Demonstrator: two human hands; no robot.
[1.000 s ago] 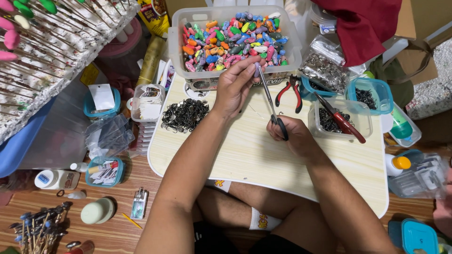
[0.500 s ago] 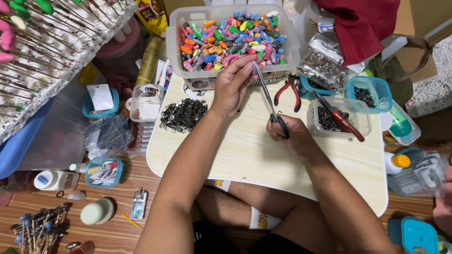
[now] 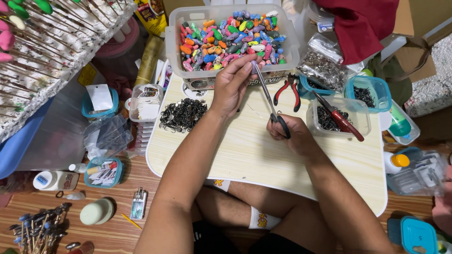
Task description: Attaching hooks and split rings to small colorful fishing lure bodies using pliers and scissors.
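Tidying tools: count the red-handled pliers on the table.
2. One pair of red-handled pliers lies by the bead tub; another rests across a clear box. More may be hidden.

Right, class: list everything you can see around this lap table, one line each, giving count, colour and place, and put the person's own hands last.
Lap table: one, pale wood, centre.
Bead tub: one, clear, many-coloured beads, top centre.
Pile of small hooks: one, black, table's left part.
Red pliers: one, below the tub.
Clear box: one, dark bits inside, red-handled tool across it, right.
Blue-rimmed box: one, far right.
Red cloth: one, top right.
Scissors: one, black-handled.
Left hand: pinching near the scissor tips.
Right hand: holds the scissor handles.
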